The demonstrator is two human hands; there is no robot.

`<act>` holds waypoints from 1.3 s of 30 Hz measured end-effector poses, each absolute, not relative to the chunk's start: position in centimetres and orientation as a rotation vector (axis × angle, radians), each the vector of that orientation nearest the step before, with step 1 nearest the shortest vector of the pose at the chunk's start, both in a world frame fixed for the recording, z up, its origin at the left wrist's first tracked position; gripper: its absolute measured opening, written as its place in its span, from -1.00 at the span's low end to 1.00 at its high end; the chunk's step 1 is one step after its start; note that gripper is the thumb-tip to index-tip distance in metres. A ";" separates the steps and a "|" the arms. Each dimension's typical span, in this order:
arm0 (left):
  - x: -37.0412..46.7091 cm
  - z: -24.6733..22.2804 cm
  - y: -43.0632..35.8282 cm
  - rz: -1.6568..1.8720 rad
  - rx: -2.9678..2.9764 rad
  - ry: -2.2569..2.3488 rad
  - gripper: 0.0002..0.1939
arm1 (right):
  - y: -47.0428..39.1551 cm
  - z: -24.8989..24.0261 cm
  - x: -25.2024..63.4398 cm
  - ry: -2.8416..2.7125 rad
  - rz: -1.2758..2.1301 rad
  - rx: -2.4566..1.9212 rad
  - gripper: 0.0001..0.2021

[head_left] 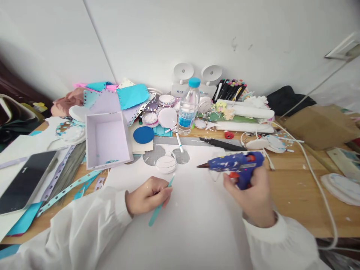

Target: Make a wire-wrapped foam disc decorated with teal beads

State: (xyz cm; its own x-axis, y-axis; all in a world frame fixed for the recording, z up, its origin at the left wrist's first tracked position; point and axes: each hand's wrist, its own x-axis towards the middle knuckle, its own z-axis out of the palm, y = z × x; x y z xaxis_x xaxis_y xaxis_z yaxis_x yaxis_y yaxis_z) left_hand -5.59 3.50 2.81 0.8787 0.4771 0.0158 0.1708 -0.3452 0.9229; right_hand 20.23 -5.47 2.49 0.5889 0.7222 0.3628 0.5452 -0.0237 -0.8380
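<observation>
My left hand [150, 195] is closed around slim teal tweezers [155, 215], their pointed end up and a small white speck by the tip. Just beyond that tip, a clear round dish-like piece [165, 162] sits on a large white sheet [180, 232]. In my right hand [257, 197] is a blue hot glue gun [236, 164] with a red trigger, held above the sheet. Its dark nozzle points left, toward the clear piece but apart from it. Strands of glue cling to the gun's body.
A lilac open box [106, 140] stands at the left, with a phone [26, 180] beyond it. Behind the sheet are a water bottle [189, 110], a blue oval [143, 134], a black craft knife [222, 144] and several markers [230, 90]. A white cable [315, 183] curves down the right side.
</observation>
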 end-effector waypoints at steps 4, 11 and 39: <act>-5.4 2.1 3.7 0.320 1.867 0.481 -0.41 | -4.1 0.4 17.4 -1.142 0.214 -1.666 -0.65; -5.7 1.8 4.2 0.343 1.781 0.469 -0.43 | -4.0 -0.4 17.5 -1.098 0.286 -1.686 -0.69; -5.1 1.8 4.4 0.463 1.784 0.296 -0.65 | -4.1 0.6 18.0 -1.387 0.408 -1.651 -0.76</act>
